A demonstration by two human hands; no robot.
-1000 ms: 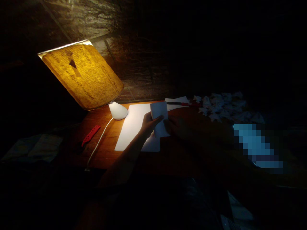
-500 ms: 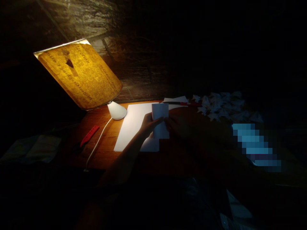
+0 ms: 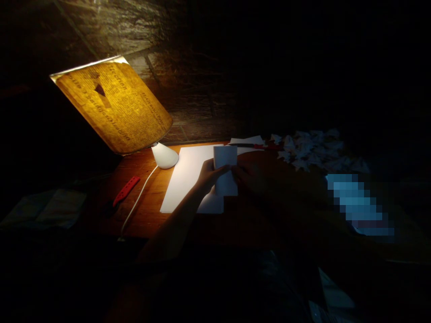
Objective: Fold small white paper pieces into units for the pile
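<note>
As I watch from far away through the head camera, the room is very dark, and only the lamp gives light. On the far left, a pale cloth or paper (image 3: 43, 208) lies in the dark, too dim to tell which. Next comes a red strip with holes (image 3: 126, 190) on the wooden table (image 3: 141, 224). It sits in the same spot as a second ago. Above it, a lamp shade made of printed paper (image 3: 111, 105) glows yellow, tilted on a white lamp base (image 3: 164, 157). A white cord (image 3: 138, 202) runs down from the base.

A big white sheet of paper (image 3: 188, 179) lies flat past the lamp. My left hand (image 3: 210, 176) is over it, and its fingers pinch a folded white paper (image 3: 225, 172). That folded paper now stands straighter than it did a second ago, when it leaned. My right hand (image 3: 251, 177) is in deep shadow beside the fold, so I cannot tell if it grips. Farther right, a pile of paper scraps (image 3: 310, 150) sits near a blurred blue patch (image 3: 360, 206).
</note>
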